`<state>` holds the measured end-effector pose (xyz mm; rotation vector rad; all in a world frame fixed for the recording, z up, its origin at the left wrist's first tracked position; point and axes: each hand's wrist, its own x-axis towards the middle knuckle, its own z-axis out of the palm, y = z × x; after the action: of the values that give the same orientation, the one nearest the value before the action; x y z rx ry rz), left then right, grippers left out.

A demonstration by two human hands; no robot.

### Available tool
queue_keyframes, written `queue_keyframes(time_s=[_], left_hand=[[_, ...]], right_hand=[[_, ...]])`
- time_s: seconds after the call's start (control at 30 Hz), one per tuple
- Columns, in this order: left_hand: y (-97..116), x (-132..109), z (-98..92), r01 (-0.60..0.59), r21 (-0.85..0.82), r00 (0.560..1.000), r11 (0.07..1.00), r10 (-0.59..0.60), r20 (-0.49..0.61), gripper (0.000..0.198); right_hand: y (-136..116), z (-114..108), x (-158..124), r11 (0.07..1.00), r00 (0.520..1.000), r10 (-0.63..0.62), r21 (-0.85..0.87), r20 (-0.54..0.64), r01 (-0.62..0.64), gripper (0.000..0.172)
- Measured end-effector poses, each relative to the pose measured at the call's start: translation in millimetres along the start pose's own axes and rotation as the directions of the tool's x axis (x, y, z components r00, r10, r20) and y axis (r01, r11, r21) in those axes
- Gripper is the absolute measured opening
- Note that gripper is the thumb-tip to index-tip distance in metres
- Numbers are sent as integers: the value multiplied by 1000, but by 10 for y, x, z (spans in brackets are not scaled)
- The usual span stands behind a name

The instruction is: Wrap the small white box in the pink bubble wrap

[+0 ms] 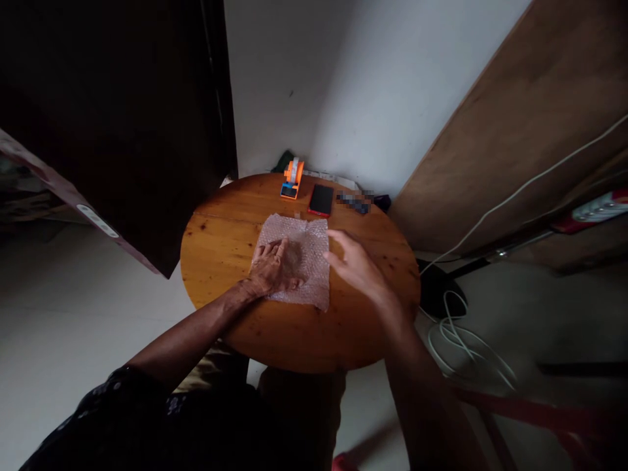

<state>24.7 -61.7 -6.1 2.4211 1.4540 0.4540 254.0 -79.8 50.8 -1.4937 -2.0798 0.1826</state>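
A sheet of bubble wrap [311, 268] lies on the round wooden table [220, 229], its edges a little uneven. My left hand [269, 267] rests flat on its left half with the fingers stretched out. At the sheet's right edge is my right hand [356, 263], fingers apart and holding nothing; whether its fingertips touch the plastic I cannot tell. Under the wrap, near the middle, something faint and brownish shows through, too blurred to name.
Behind the wrap stand an orange and blue tape dispenser [292, 178] and a dark phone-like slab with a red edge [320, 200]. A pixelated dark item [356, 201] lies to their right. White cable [456, 337] coils on the floor; a dark door [122, 118] is at left.
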Motion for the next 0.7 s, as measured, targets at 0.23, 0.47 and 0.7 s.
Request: queue_keyframes(time_s=[0.23,0.47,0.7], left_hand=[[22,2,-28,2,29,1000,1000,-3,31,109],[9,-2,-140,40,-29,995,999,-37,88,96],[-106,199,-355,-102,4,988,995,101,118,62]], right_hand=[[-199,642,258,974,969,96,-224,226,-44,45],[-75,704,124,963,966,159,-250,205,-105,51],[-54,703,157,968,974,135,-233,185,-90,51]])
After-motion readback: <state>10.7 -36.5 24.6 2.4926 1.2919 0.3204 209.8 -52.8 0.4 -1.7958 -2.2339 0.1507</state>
